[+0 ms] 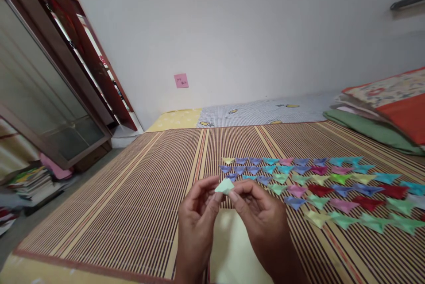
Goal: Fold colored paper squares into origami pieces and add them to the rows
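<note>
A small pale green folded paper (225, 186) is pinched between my two hands, its peak pointing up. My left hand (200, 213) grips its left corner with thumb and fingers. On the opposite corner, the thumb and fingertips of my right hand (260, 213) are closed. Beneath my hands lies a pale yellow sheet or pad (229, 244), partly hidden by the wrists. Rows of small folded paper pieces (340, 178) in blue, green, pink, red and yellow spread across the mat to the right of my hands.
A striped bamboo mat (149, 195) covers the bed. Folded bedding (375, 131) is piled at the right. A pink note (181, 81) sticks to the white wall behind. At left are a glass-panelled door (56, 85) and stacked books (28, 184) on the floor.
</note>
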The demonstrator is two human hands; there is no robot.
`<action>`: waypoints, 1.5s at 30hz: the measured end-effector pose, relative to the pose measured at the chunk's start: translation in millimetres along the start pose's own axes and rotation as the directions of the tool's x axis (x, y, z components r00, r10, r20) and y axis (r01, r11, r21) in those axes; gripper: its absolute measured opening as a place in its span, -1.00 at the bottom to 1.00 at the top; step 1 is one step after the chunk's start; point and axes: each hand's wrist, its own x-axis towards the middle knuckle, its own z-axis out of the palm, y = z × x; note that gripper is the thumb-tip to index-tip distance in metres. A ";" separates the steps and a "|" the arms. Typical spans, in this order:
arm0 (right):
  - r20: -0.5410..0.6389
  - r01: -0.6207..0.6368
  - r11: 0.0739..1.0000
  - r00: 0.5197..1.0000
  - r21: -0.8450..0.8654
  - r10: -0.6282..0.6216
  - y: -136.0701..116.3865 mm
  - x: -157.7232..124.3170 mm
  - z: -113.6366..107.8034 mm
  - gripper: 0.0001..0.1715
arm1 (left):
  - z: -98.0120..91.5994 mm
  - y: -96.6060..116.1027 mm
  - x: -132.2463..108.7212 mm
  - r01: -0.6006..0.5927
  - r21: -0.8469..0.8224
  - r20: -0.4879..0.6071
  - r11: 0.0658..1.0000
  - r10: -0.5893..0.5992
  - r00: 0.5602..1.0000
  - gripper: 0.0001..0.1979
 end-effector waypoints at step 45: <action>0.183 -0.164 0.982 0.967 -0.095 0.179 5.2 7.5 -10.0 -0.67 | 7.0 -10.0 3.2 0.096 -0.007 -0.159 0.995 -0.096 0.983 -0.84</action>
